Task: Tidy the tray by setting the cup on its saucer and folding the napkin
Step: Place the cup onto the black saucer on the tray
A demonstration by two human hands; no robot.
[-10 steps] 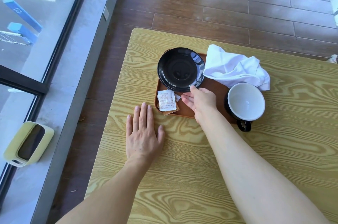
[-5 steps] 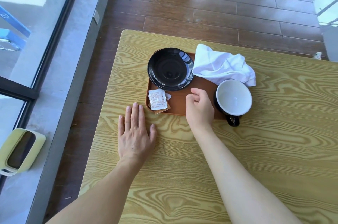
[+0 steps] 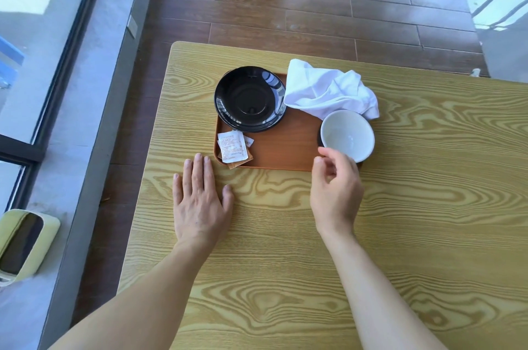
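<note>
The right hand is leaving the tray's middle, now curling loosely, gripping nothing, beside the cup at the tray's right edge; the grasp looks next. The left hand is lying flat, open, on the bench.

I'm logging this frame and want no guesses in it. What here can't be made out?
Head view only:
- Handle of the cup: hidden behind the right hand; whether the fingers touch the cup is unclear.
- Print on the paper packets: too small to read.
- Tray far right corner: covered by the crumpled napkin.
- Green container on the floor: cut off by the left edge.
</note>
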